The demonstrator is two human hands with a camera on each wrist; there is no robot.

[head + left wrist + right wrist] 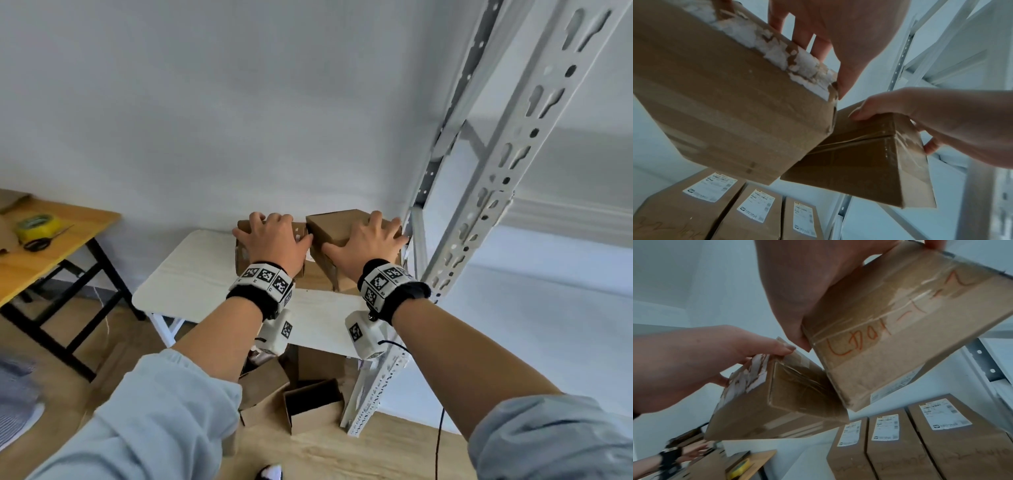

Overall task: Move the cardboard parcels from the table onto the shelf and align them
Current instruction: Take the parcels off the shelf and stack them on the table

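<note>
Both hands grip from above: my left hand (274, 240) clasps one parcel (731, 104), my right hand (368, 241) another (910, 318), both tilted above the shelf (205, 274). Risk: corners touching could knock either loose.

Soft, even daylight is filling all views; edges are bowing with wide-angle distortion; wrist views are showing slight blur.

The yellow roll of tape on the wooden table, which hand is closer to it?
Left. The left hand grips a cardboard parcel on the side toward the yellow roll of tape; the right hand grips another parcel farther away, beside the white shelf post.
</note>
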